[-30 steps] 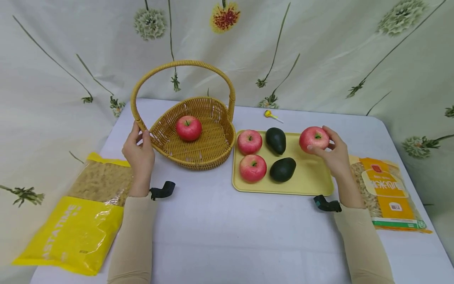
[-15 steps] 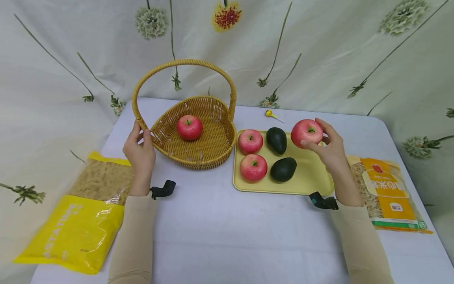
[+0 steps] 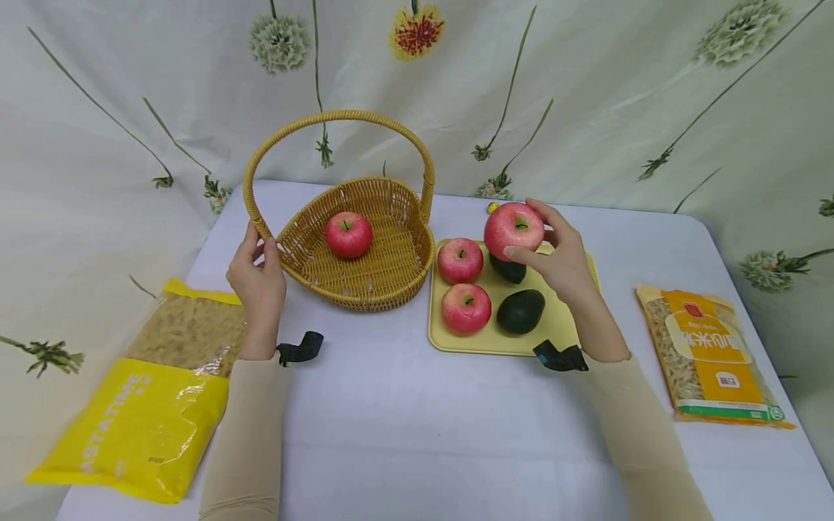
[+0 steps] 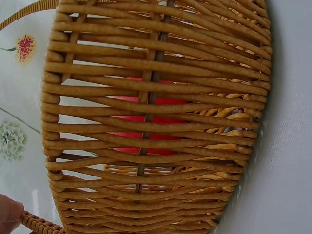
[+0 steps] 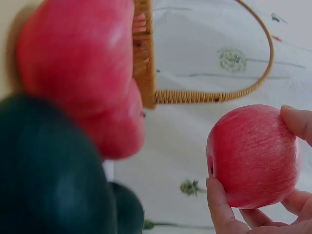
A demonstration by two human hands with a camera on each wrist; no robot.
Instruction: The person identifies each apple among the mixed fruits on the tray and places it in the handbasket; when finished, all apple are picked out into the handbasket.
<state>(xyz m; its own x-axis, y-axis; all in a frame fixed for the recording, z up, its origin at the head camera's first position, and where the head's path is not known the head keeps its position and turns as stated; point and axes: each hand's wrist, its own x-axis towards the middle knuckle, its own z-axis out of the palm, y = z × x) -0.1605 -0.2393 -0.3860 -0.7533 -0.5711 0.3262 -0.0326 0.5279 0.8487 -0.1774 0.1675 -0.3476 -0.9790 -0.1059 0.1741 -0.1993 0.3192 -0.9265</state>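
Note:
My left hand [image 3: 258, 278] pinches the lower left end of the handle of a wicker basket [image 3: 365, 298]. Inside the basket lies one red apple [image 3: 348, 234], glimpsed through the weave in the left wrist view. Another red apple [image 3: 512, 230] is in my right hand [image 3: 562, 260], gripped between thumb and fingers, raised above the yellow tray [image 3: 567, 325]. Two more apples, a rear one [image 3: 460, 260] and a front one [image 3: 465, 309], rest in the tray's left part. Beside them are two dark green avocados; the rear avocado [image 3: 508, 271] is partly hidden by the held apple, the front avocado [image 3: 520, 312] fully visible.
A yellow pasta bag [image 3: 143, 405] lies at the left, partly beneath the left forearm. At the right lies an orange-labelled clear food packet [image 3: 717, 354]. A yellow lollipop [image 3: 492, 208] behind the tray is mostly covered by the held apple.
My right hand has carried the apple leftward and slightly up, from the tray's right end to above the rear avocado. The left hand and basket hold their place.

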